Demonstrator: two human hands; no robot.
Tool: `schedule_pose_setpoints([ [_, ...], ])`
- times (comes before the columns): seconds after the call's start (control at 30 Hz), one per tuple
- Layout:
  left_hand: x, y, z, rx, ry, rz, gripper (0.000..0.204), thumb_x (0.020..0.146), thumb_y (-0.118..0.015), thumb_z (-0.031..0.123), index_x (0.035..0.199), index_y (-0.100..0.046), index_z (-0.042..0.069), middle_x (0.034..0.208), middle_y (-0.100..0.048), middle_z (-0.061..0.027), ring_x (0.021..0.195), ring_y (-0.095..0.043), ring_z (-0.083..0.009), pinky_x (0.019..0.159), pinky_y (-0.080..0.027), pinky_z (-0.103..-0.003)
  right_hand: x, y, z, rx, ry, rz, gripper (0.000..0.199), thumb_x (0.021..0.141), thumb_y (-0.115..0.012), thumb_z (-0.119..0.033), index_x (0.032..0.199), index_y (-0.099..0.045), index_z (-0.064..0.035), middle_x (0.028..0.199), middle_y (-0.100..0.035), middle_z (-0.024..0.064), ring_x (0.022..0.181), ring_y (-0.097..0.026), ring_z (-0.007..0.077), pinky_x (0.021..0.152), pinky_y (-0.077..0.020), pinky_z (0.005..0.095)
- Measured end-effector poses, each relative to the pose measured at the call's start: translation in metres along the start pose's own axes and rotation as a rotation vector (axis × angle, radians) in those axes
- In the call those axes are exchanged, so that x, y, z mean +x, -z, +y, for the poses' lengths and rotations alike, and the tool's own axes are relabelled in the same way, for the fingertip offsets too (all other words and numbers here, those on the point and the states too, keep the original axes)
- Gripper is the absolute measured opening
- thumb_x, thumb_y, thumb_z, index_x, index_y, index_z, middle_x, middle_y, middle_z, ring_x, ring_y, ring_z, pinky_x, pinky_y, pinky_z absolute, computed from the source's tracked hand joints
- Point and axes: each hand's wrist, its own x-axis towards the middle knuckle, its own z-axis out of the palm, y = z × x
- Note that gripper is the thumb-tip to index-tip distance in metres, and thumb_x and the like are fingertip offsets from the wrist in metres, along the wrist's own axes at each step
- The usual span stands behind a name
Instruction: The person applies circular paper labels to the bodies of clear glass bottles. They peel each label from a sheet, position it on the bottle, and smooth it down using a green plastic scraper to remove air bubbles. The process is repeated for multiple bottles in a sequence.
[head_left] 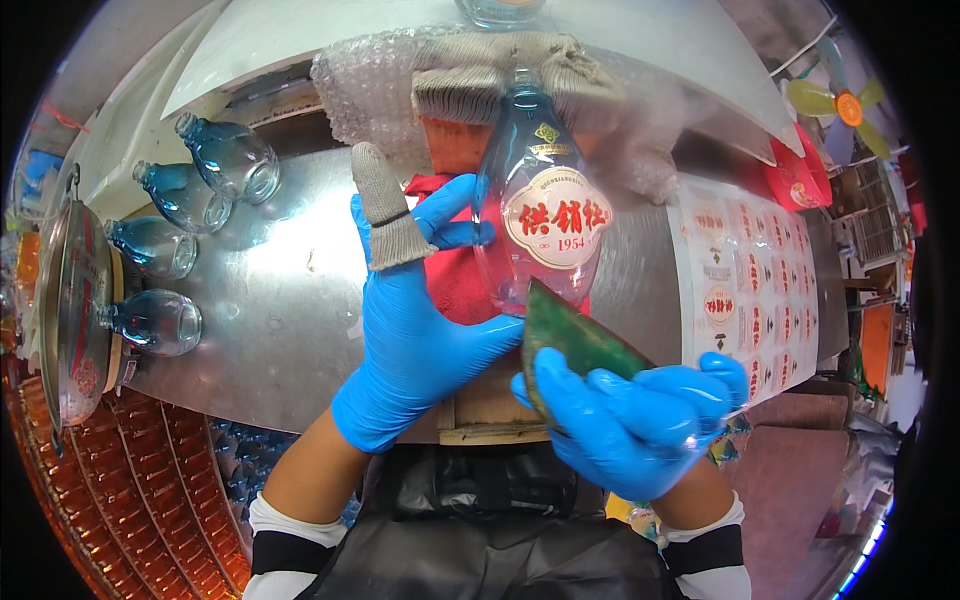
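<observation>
Labelled glass bottle (540, 215) lies on a red cloth (455, 280), its base hidden by a green scraper (575, 345) clamped in the right hand (630, 420). Left hand (420, 310) grip closes around the bottle's side. Four empty bottles (190, 220) lie left of it on the bench (270, 300); a label sheet (750, 280) lies to its right.

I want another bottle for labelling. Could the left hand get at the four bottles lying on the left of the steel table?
Probably yes. The left hand steadies the labelled bottle, so it must let go first. Bare steel table lies between it and the four lying bottles, nothing in the way.
</observation>
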Motion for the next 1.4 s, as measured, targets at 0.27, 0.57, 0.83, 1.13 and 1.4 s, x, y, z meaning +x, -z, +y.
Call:
schedule_pose_setpoints([
  [0.27,0.009,0.008,0.001,-0.115,-0.029,-0.095,0.096,0.059,-0.082,0.018,0.134,-0.027,-0.004,0.119,-0.052,-0.0142,0.106,-0.053,-0.0218,0.092,-0.043,-0.034,0.021,0.001,0.05,0.32,-0.146,0.004,0.036,0.058,-0.074,-0.015,0.091,-0.07,-0.0297,0.078,-0.052,-0.0112,0.073,-0.048,0.0088,0.06,-0.0351,0.0285],
  [0.57,0.011,0.006,-0.002,-0.291,0.035,-0.098,0.118,0.057,-0.084,0.016,0.14,-0.003,-0.003,0.127,-0.046,-0.0166,0.116,-0.047,-0.0247,0.1,-0.037,-0.038,0.011,0.006,0.083,0.459,0.086,-0.069,0.034,0.056,-0.072,-0.019,0.088,-0.07,-0.0296,0.081,-0.057,-0.0106,0.077,-0.051,0.0108,0.067,-0.0356,0.0321],
  [0.83,0.015,0.003,0.001,-0.341,0.03,-0.102,0.118,0.055,-0.086,0.016,0.141,-0.007,-0.001,0.126,-0.046,-0.0164,0.116,-0.047,-0.0237,0.099,-0.039,-0.038,-0.016,-0.01,0.107,0.279,0.156,-0.15,0.035,0.059,-0.071,-0.019,0.089,-0.067,-0.037,0.09,-0.06,-0.0129,0.085,-0.053,0.0103,0.085,-0.0368,0.0365],
  [1.13,0.058,0.018,0.012,-0.694,0.473,-0.24,0.064,0.081,-0.065,0.029,0.129,-0.036,-0.003,0.119,-0.051,-0.0136,0.113,-0.047,-0.0227,0.1,-0.035,-0.036,0.028,-0.009,0.071,0.454,0.16,-0.041,0.037,0.066,-0.067,-0.019,0.1,-0.065,-0.0323,0.087,-0.055,-0.0098,0.088,-0.058,0.0102,0.084,-0.04,0.0398],
  [1.4,0.089,0.014,0.047,-0.709,0.805,-0.245,0.041,0.084,-0.063,0.024,0.114,-0.052,-0.001,0.104,-0.059,-0.0085,0.092,-0.057,-0.0149,0.084,-0.046,-0.029,0.036,-0.01,0.074,0.546,0.128,-0.177,0.039,0.068,-0.065,-0.018,0.103,-0.064,-0.0359,0.092,-0.061,-0.0149,0.084,-0.056,0.007,0.085,-0.0385,0.0409],
])
